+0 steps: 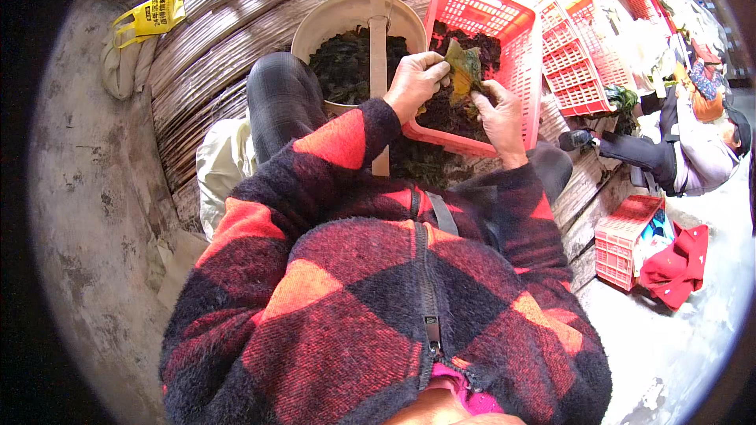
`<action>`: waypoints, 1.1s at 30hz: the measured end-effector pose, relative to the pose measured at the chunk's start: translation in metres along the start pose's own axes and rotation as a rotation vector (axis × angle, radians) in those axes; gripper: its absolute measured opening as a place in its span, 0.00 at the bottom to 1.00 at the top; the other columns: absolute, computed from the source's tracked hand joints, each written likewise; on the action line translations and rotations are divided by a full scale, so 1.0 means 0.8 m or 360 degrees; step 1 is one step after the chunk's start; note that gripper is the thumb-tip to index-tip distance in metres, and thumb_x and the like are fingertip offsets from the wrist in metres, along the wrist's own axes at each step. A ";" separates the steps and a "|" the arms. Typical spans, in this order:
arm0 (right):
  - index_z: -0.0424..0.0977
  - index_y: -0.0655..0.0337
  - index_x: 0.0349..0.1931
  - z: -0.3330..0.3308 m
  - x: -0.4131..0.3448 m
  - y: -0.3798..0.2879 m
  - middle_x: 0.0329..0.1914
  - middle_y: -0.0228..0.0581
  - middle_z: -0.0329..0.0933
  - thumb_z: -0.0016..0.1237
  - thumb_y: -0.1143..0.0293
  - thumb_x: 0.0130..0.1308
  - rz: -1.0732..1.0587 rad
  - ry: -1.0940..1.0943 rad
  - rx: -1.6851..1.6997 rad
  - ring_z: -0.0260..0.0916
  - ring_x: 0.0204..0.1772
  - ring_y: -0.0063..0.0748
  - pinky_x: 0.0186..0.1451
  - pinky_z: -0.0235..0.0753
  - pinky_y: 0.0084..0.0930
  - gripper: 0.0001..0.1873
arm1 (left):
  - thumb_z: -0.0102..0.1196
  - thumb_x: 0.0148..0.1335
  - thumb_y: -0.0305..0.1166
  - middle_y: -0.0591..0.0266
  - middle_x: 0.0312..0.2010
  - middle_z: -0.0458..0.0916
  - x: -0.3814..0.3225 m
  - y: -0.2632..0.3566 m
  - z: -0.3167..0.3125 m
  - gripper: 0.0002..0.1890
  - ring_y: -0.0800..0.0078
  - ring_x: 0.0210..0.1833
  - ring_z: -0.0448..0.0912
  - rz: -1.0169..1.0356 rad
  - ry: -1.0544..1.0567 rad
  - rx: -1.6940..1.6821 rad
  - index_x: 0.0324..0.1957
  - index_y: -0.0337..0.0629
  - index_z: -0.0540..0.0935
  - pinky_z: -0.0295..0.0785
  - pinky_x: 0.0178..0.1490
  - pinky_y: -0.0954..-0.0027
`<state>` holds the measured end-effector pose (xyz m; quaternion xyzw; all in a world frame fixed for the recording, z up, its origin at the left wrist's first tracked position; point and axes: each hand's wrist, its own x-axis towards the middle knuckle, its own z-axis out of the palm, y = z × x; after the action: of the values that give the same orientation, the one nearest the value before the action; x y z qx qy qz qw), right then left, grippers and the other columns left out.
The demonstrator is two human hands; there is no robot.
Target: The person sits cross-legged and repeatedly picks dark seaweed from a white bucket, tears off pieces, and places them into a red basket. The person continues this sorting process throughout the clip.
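Between both hands I hold up a flat, limp leaf [463,71], green with a yellow-brown patch. My left hand [418,81] pinches its left edge between thumb and fingers. At its lower right edge, the thumb and fingers of my right hand [501,118] grip it. Below the leaf stands a red perforated plastic crate [522,71] holding dark, wet-looking leaves [458,118]. To its left is a cream round tub [301,41] with more dark leaves [342,65] inside. A narrow wooden strip [378,59] runs over the tub and past my left wrist.
Stacked red crates [570,56] stand right of mine, by a seated person [700,153]. A smaller red crate [617,248] with a red cloth bag [679,265] sits lower right. A yellow bag [155,16] bearing writing lies at the upper left. Ribbed matting [207,59] covers the ground.
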<state>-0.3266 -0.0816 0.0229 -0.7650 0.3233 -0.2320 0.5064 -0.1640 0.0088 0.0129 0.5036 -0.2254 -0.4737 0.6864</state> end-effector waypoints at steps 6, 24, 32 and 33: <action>0.78 0.64 0.39 -0.052 0.005 0.012 0.26 0.28 0.76 0.49 0.79 0.61 -0.0305 0.0231 -0.0483 0.69 0.28 0.15 0.29 0.68 0.17 0.07 | 0.50 0.69 0.28 0.72 0.24 0.74 0.009 0.016 -0.022 0.06 0.90 0.17 0.61 0.0054 0.0085 -0.0123 0.37 0.37 0.80 0.52 0.19 0.84; 0.77 0.65 0.33 -0.048 -0.047 0.069 0.27 0.35 0.78 0.54 0.73 0.59 0.0259 -0.0406 -0.0300 0.74 0.32 0.22 0.31 0.73 0.23 0.05 | 0.44 0.72 0.31 0.62 0.31 0.80 0.012 0.028 -0.066 0.11 0.77 0.28 0.77 -0.0358 -0.0374 -0.0733 0.45 0.35 0.76 0.74 0.31 0.77; 0.71 0.67 0.25 -0.010 -0.050 0.077 0.22 0.50 0.70 0.56 0.70 0.55 -0.0092 -0.0324 -0.0743 0.72 0.29 0.47 0.34 0.69 0.37 0.10 | 0.48 0.71 0.34 0.68 0.27 0.77 0.015 0.011 -0.062 0.12 0.81 0.25 0.75 -0.0343 -0.0318 -0.0422 0.42 0.35 0.78 0.68 0.27 0.82; 0.72 0.66 0.26 -0.013 -0.049 0.080 0.23 0.50 0.71 0.55 0.70 0.56 -0.0062 -0.0265 -0.0675 0.73 0.29 0.46 0.34 0.70 0.36 0.09 | 0.48 0.71 0.34 0.67 0.27 0.78 0.017 0.009 -0.062 0.11 0.79 0.25 0.75 -0.0346 -0.0348 -0.0516 0.42 0.35 0.78 0.69 0.27 0.81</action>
<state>-0.3770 -0.0768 -0.0334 -0.8770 0.3070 -0.1045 0.3546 -0.1155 0.0210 -0.0020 0.3538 -0.1639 -0.6266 0.6748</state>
